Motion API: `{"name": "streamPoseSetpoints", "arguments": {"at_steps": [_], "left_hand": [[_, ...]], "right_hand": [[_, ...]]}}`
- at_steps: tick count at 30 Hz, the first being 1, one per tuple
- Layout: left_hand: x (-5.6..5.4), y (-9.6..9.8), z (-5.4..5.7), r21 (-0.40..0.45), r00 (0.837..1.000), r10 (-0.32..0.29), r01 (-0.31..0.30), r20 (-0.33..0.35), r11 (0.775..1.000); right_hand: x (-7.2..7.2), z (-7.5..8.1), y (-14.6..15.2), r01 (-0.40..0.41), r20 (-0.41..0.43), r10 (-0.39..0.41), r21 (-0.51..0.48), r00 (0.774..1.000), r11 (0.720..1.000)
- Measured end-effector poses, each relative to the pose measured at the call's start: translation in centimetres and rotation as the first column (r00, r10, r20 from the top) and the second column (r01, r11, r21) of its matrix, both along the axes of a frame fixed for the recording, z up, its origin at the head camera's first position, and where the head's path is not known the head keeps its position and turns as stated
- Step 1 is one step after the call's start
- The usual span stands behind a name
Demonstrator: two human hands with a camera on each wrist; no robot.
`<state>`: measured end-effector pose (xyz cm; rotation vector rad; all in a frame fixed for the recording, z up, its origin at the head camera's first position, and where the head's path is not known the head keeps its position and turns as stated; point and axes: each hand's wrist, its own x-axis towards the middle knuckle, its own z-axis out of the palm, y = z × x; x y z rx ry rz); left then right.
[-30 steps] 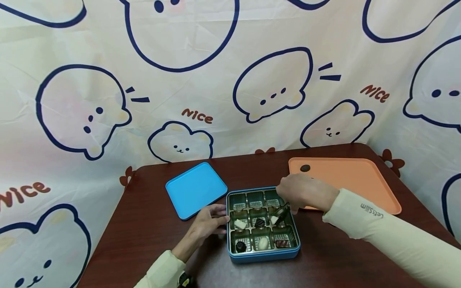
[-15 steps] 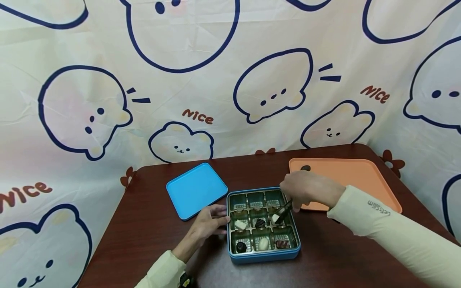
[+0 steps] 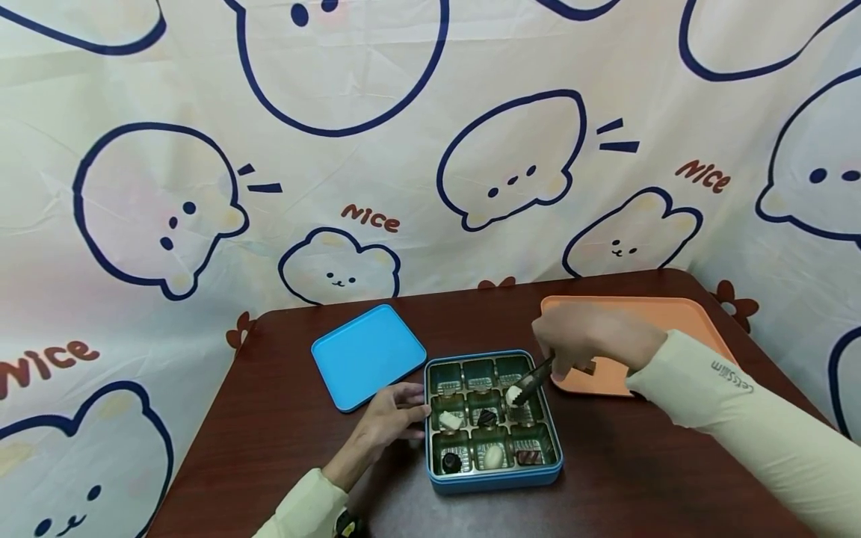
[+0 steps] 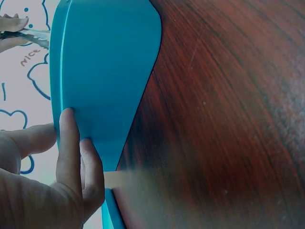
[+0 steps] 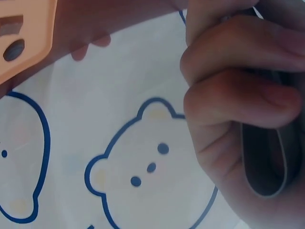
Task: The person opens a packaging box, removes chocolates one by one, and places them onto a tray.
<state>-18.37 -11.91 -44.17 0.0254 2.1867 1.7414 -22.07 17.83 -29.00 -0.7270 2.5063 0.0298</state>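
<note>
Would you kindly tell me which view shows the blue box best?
The head view: it looks down into the blue box, showing nine compartments and the pieces inside. The left wrist view shows mainly an outer wall, close up; the right wrist view, none of it.

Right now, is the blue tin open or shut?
The blue tin is open: its gold compartments show uncovered in the head view.

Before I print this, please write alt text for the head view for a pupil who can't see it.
A right hand holds tongs, a white piece at their tips, at a nine-compartment blue box; the left hand touches the box's left side. A blue tray lies beyond to the left, an orange tray to the right.
</note>
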Motion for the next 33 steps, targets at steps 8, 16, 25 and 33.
{"name": "streamPoseSetpoints", "arguments": {"at_steps": [8,16,25,33], "left_hand": [[0.0,-0.1,-0.1,0.002,1.0,0.0,0.0,0.0,1.0],[-0.1,0.0,-0.2,0.003,1.0,0.005,-0.005,-0.002,1.0],[-0.1,-0.1,-0.2,0.0,1.0,0.005,-0.005,0.0,1.0],[-0.1,0.0,-0.3,0.005,1.0,0.0,0.0,0.005,1.0]], "right_hand": [[-1.0,1.6,1.6,0.012,-0.025,-0.012,-0.015,1.0,1.0],[-2.9,1.8,4.5,0.083,0.003,-0.083,-0.055,0.997,0.995],[-4.7,1.4,8.0,0.17,-0.034,-0.171,-0.033,0.985,0.985],[-6.4,0.2,11.5,0.2,-0.063,-0.201,-0.019,0.978,0.98]]}}
